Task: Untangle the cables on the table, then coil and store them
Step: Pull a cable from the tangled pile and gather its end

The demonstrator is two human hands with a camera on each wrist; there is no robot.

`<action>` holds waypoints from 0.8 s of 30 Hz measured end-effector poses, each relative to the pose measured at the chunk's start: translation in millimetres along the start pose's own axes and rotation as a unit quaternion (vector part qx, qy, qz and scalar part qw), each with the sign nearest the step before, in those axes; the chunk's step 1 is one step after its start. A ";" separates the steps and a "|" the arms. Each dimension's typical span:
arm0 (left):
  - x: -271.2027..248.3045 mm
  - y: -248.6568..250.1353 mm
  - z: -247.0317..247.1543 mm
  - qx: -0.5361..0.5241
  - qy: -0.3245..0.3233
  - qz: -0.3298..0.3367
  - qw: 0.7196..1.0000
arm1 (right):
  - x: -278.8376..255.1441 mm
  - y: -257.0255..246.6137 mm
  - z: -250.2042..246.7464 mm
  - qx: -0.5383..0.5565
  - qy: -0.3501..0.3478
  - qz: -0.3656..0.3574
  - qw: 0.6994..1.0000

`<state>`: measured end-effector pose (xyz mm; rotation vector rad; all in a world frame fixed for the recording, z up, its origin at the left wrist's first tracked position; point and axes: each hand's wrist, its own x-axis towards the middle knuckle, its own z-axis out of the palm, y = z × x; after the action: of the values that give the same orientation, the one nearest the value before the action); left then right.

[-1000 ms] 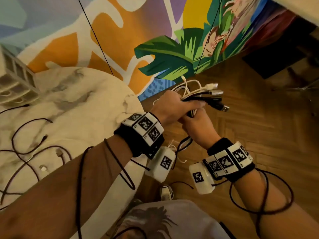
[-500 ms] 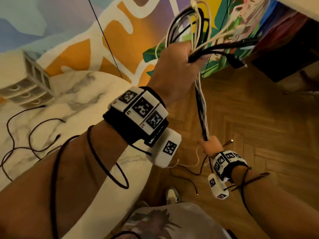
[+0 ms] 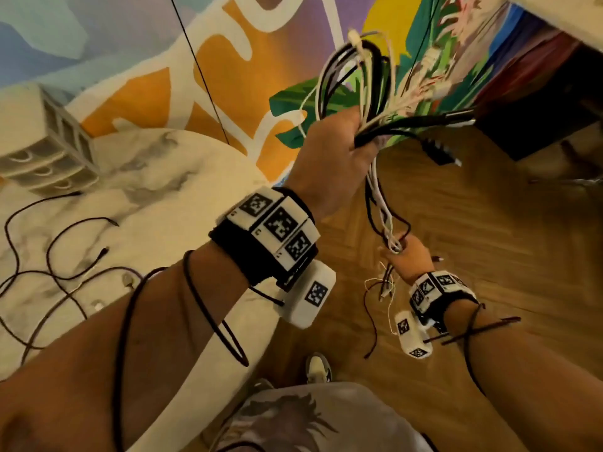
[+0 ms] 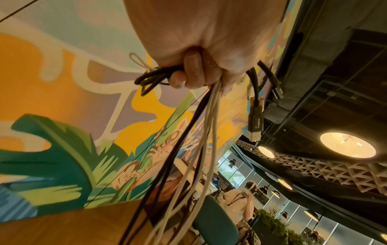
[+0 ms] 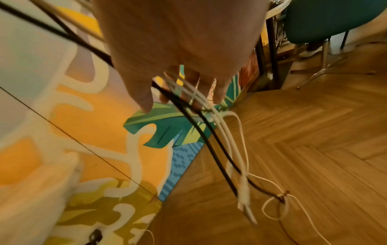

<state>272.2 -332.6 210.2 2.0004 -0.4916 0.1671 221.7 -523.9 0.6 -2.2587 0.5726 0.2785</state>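
My left hand is raised over the floor beside the table and grips a bundle of black and white cables. Loops and plugs fan out above the fist. In the left wrist view the fingers curl tight round the cables, and a USB plug dangles beside them. The strands hang down to my right hand, which holds them loosely lower down. In the right wrist view the strands run between its thumb and fingers, and the knotted loose ends trail toward the floor.
The round marble table at the left carries several thin dark cables and a small white drawer unit. A painted wall stands behind. On the wood floor are a dark box at the upper right and a teal chair.
My left hand has lifted the bundle from waist height to high up. My right hand has slid down the hanging strands, away from the left hand.
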 end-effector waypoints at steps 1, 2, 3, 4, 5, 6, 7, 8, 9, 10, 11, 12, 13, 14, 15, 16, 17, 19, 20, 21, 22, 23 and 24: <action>-3.3 -4.3 6.7 -0.005 0.004 -0.003 1.000 | -1.6 -3.0 -1.3 0.025 -0.001 -0.022 0.999; -5.7 -7.9 14.7 -0.013 0.006 -0.005 1.000 | -4.0 -8.1 -5.5 0.047 -0.006 -0.045 0.998; -7.9 -12.7 22.3 -0.017 0.005 -0.011 1.000 | -8.0 -16.6 -8.3 0.068 -0.014 -0.076 0.995; -9.6 -16.9 30.8 -0.017 0.000 -0.019 1.000 | -14.3 -27.4 -13.5 0.085 -0.020 -0.108 0.990; -11.1 -21.6 38.1 -0.013 -0.004 -0.027 1.000 | -20.8 -38.9 -17.6 0.104 -0.024 -0.143 0.984; -12.7 -26.1 44.5 -0.007 -0.008 -0.029 1.000 | -28.6 -52.2 -22.1 0.119 -0.030 -0.171 0.978; -15.0 -30.0 49.9 -0.001 -0.012 -0.029 0.999 | -34.8 -63.8 -24.9 0.131 -0.035 -0.198 0.971; -18.0 -34.4 54.6 0.005 -0.020 -0.035 0.999 | -39.8 -75.0 -26.9 0.141 -0.037 -0.216 0.965; -20.9 -39.3 58.4 0.013 -0.032 -0.049 0.998 | -40.6 -83.0 -26.9 0.156 -0.037 -0.228 0.960; -23.4 -44.0 61.1 0.023 -0.047 -0.069 0.996 | -39.9 -89.5 -25.6 0.169 -0.040 -0.232 0.957; -25.3 -48.4 62.3 0.035 -0.058 -0.086 0.994 | -37.5 -94.7 -23.8 0.179 -0.048 -0.229 0.956; -25.6 -52.9 61.6 0.043 -0.063 -0.098 0.992 | -31.5 -96.1 -21.0 0.180 -0.050 -0.217 0.958; -24.5 -55.9 57.9 0.047 -0.061 -0.107 0.991 | -22.9 -93.9 -17.3 0.175 -0.044 -0.194 0.964; -22.0 -58.8 50.9 0.050 -0.052 -0.115 0.991 | -13.9 -90.6 -14.5 0.167 -0.031 -0.156 0.973; -18.4 -60.2 41.3 0.053 -0.037 -0.123 0.990 | -3.6 -84.1 -14.0 0.156 -0.006 -0.116 0.981; -14.2 -61.3 29.6 0.057 -0.021 -0.132 0.989 | 7.3 -75.0 -14.4 0.143 0.024 -0.083 0.986; -9.8 -61.1 15.7 0.058 -0.004 -0.138 0.989 | 18.2 -62.3 -14.0 0.120 0.050 -0.057 0.990; -1.5 -59.5 -8.3 0.053 0.018 -0.143 0.988 | 34.9 -30.5 -10.9 0.016 0.066 -0.010 0.998; 1.8 -57.6 -16.4 0.037 0.026 -0.146 0.988 | 38.5 -15.7 -8.4 -0.045 0.059 0.012 0.997; 4.0 -54.2 -21.5 0.016 0.033 -0.147 0.988 | 39.8 -4.5 -3.5 -0.087 0.041 0.038 0.995; 4.9 -50.7 -24.7 -0.015 0.039 -0.152 0.987 | 37.9 1.4 3.8 -0.107 0.008 0.064 0.992; 5.2 -46.4 -25.0 -0.062 0.042 -0.157 0.985 | 35.0 2.8 11.0 -0.112 -0.030 0.081 0.990; 3.7 -43.2 -23.9 -0.101 0.037 -0.164 0.981 | 32.2 -1.4 19.4 -0.101 -0.062 0.076 0.990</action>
<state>295.5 -295.6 187.0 1.8377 -0.1202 -0.0131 250.1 -518.9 -23.5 -2.3726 0.6779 0.5723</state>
